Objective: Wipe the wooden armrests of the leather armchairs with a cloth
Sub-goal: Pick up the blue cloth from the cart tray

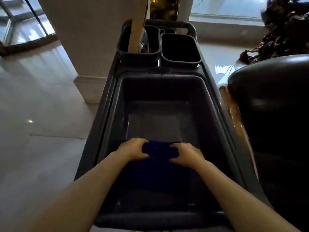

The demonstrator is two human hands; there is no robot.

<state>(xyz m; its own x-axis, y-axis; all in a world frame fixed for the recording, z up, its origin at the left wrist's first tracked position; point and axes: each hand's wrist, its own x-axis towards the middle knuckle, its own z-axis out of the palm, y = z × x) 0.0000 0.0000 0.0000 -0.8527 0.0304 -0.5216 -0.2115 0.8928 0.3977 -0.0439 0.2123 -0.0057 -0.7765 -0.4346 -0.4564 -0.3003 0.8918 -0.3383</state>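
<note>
Both bare forearms reach forward over the cart's near edge. Left hand [133, 149] and right hand [184, 154] each grip one end of a dark blue cloth [158, 149], knuckles up, fingers curled, inside the large tub [117, 101]. Beside the cart [107, 91], at right, stands a leather armchair [270, 97] with its wooden armrest [234, 111].

Armchair [274, 114] cut off at right edge; plant [287, 29] blurred.

The cloth [159, 150] lies in the cart's near tub [160, 84], two bins [138, 41] behind it, an armchair [270, 104] to the right.
</note>
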